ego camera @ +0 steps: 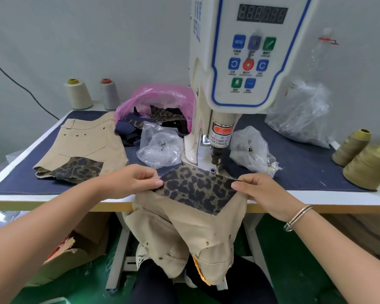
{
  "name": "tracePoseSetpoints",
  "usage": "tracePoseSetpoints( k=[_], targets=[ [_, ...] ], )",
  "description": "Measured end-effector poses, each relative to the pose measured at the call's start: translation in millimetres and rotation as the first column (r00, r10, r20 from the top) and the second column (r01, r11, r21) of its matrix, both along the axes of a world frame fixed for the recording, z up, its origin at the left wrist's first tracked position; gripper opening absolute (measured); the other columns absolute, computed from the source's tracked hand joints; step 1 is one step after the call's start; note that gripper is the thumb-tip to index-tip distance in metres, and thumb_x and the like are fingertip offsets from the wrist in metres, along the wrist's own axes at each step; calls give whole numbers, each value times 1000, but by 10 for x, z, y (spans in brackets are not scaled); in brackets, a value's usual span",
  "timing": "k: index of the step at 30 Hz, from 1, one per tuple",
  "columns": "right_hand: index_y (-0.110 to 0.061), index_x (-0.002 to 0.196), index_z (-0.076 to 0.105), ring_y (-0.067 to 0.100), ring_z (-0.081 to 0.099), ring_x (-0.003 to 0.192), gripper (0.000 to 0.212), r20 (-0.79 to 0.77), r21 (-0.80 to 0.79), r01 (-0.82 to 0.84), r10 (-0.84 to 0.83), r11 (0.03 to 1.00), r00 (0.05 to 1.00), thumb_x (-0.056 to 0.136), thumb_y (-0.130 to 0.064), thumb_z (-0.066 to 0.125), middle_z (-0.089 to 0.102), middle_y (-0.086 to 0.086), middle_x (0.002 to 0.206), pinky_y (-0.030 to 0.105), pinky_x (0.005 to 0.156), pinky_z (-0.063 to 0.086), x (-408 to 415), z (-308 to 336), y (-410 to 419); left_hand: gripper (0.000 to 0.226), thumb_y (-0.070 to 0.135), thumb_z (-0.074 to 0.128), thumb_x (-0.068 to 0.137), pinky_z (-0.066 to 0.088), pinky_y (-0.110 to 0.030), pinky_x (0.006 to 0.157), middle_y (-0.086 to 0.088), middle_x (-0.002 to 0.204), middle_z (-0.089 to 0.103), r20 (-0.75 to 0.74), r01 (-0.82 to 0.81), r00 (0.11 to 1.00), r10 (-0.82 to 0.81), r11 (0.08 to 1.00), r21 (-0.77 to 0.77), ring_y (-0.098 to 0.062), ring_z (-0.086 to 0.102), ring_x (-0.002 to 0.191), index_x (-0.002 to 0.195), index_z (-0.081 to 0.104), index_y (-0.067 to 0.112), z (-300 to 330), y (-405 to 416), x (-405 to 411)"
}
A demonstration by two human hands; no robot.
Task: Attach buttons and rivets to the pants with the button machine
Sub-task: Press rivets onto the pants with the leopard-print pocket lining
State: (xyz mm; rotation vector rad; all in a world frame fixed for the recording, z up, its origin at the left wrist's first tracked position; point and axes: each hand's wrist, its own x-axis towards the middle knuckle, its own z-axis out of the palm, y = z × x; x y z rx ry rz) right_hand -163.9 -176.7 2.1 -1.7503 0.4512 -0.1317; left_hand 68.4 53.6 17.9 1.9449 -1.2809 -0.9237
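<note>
Table (305,172) first, draped in dark denim cloth, and rising from its middle is the white button machine (239,62), control panel lit with blue, green and red keys, its black punch head (215,159) hanging just above the fabric. Tan pants (184,233) spill off the front edge of the table toward the person's lap, with the leopard-print panel (198,189) stretched flat on top, its far corner tucked under the punch head. A second pair of pants (83,148) lies folded at the left of the table, well apart. Pink bag of scraps (156,99) sits behind, clear plastic bags (160,145) flank the machine base, olive thread cones (369,165) stand at the right, pale cones (78,93) at the back left. Now the hands: left hand (132,181) pinches the panel's left edge, thumb on top; right hand (261,191), bracelet (297,217) at the wrist, pinches the right edge, pulling the cloth taut between them.
</note>
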Motion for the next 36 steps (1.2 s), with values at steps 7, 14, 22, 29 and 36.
tracePoseSetpoints(
  k=[7, 14, 22, 29, 36],
  targets=[
    [-7, 93, 72, 15, 58, 78, 20, 76, 295, 105, -133, 950, 988, 94, -10, 52, 62, 8, 83, 28, 75, 51, 205, -63, -35, 26, 18, 48, 99, 31, -14, 58, 2, 70, 36, -182, -32, 983, 33, 999, 10, -8, 33, 62, 77, 39, 8, -44, 67, 87],
    [-10, 91, 72, 3, 56, 53, 20, 136, 390, 188, -259, 901, 956, 92, -5, 53, 62, -5, 59, 16, 52, 47, 363, -89, 30, 18, 13, 44, 100, 39, -19, 68, -1, 78, 49, -251, -124, 962, 109, 991, -42, -10, 47, 73, 84, 48, 5, -120, 74, 169],
    [-25, 76, 76, 5, 58, 67, 43, 155, 370, 156, -226, 916, 962, 91, 2, 46, 69, -5, 76, 18, 61, 48, 434, -176, 18, 33, 26, 40, 102, 39, -24, 74, -3, 81, 53, -148, -174, 974, 172, 985, -3, -13, 50, 77, 86, 53, -1, -209, -9, 233],
    [-23, 73, 74, 17, 53, 78, 34, 184, 268, 130, -183, 955, 966, 93, -8, 51, 61, 8, 82, 26, 70, 43, 418, -161, 35, 31, 24, 40, 102, 33, -21, 62, 3, 70, 43, -165, -174, 973, 164, 984, -47, -9, 39, 65, 75, 47, 11, -248, -30, 210],
    [-28, 68, 70, 12, 57, 79, 22, 127, 88, 143, -153, 986, 980, 87, -19, 64, 64, -1, 77, 26, 73, 43, 379, -95, -55, 22, 15, 41, 101, 44, -14, 72, 8, 81, 63, -212, -36, 977, 34, 999, -8, -4, 57, 77, 91, 59, 6, -87, 14, 231]
  ],
)
